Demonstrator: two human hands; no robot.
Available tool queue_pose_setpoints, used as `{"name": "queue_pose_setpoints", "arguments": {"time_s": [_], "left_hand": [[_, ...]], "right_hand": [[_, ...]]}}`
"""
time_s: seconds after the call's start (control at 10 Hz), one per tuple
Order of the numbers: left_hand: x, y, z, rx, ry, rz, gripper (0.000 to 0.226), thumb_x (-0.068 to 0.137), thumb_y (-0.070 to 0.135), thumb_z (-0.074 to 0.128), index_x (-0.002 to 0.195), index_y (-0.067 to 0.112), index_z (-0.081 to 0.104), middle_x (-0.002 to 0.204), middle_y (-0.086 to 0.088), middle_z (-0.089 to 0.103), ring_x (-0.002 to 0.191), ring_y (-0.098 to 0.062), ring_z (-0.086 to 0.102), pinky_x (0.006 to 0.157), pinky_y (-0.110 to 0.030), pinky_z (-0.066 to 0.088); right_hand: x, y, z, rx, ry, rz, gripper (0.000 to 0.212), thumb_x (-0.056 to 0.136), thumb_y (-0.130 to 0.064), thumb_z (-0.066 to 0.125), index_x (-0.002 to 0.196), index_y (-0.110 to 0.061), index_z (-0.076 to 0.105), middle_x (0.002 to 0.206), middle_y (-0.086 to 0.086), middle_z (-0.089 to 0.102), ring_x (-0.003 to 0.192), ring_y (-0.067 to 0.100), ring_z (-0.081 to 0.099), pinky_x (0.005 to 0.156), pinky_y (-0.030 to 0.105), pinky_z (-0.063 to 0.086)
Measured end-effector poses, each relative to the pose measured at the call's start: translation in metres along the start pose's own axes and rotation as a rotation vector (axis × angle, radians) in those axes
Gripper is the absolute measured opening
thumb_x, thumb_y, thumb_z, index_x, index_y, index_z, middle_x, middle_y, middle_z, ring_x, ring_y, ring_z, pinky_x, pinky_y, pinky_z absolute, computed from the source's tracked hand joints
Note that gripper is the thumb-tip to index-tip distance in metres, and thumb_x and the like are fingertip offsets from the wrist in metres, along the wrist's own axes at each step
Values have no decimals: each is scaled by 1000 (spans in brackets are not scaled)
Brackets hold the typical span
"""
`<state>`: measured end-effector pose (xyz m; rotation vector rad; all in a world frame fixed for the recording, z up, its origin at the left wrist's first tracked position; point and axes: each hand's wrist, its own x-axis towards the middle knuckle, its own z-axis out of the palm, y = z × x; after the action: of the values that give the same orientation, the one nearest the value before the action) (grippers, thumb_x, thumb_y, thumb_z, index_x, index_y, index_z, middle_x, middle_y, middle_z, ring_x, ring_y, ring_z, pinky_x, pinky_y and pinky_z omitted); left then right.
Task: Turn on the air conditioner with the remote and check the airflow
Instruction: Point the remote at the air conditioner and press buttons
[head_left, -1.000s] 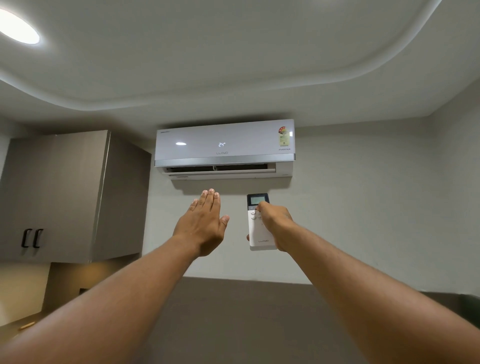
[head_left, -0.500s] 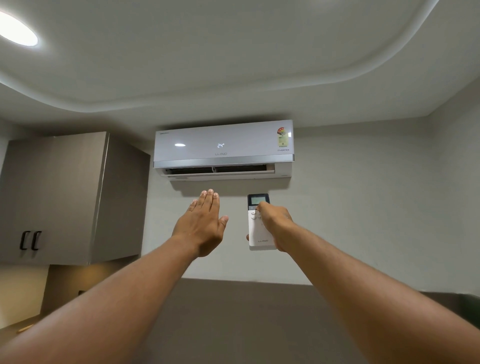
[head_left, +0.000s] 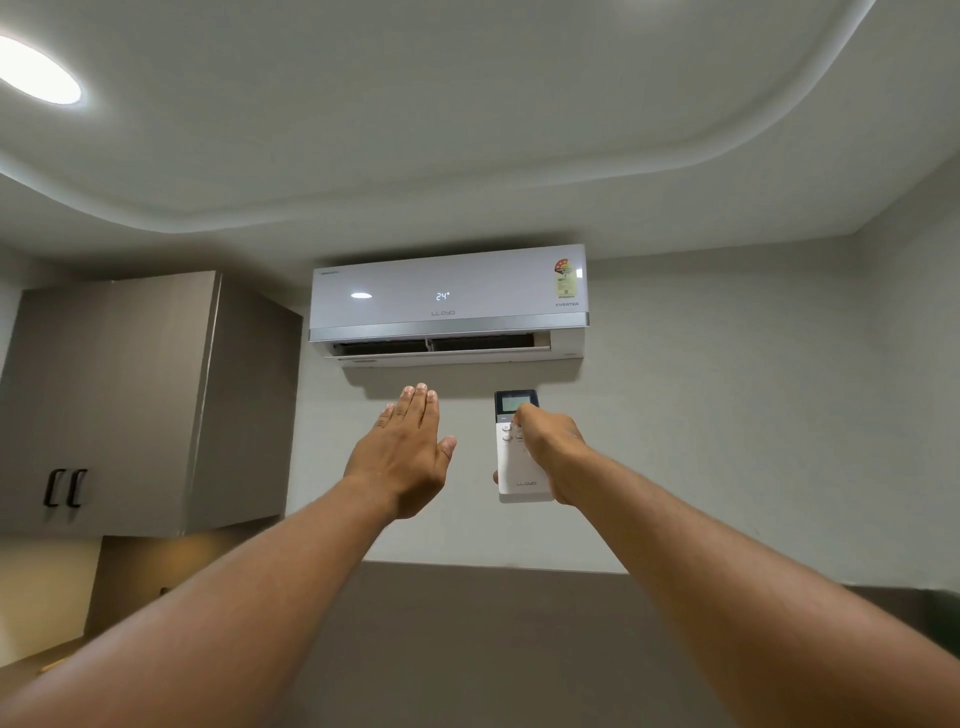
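A white wall air conditioner (head_left: 395, 296) hangs high on the wall, its display reading 24 and its bottom flap open. My left hand (head_left: 402, 454) is raised flat below the flap, palm toward the unit, fingers together and empty. My right hand (head_left: 550, 449) grips a white remote (head_left: 511, 467) with a dark screen at its top. It points up at the unit, and my thumb rests on the upper buttons.
A grey wall cabinet (head_left: 119, 400) with two black handles hangs at the left. A round ceiling light (head_left: 36, 70) glows at the top left. A darker panel (head_left: 493, 623) covers the lower wall under my arms.
Both hands hold nearly the same pose. The view has drifted slightly, so the unit and cabinet sit a touch further left.
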<state>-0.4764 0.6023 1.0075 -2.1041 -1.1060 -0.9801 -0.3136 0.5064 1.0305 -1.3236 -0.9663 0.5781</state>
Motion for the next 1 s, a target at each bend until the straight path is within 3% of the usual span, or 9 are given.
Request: {"name": "queue_pose_setpoints", "arguments": {"time_s": [1.0], "left_hand": [[3, 10, -2, -31, -18, 13, 67, 100, 47, 17, 153, 10, -2, 162, -7, -6, 148, -20, -6, 118, -35, 0]], "right_hand": [[-3, 1, -3, -21, -15, 4, 14, 98, -25, 48, 87, -18, 52, 132, 23, 74, 122, 45, 75, 112, 52, 58]]}}
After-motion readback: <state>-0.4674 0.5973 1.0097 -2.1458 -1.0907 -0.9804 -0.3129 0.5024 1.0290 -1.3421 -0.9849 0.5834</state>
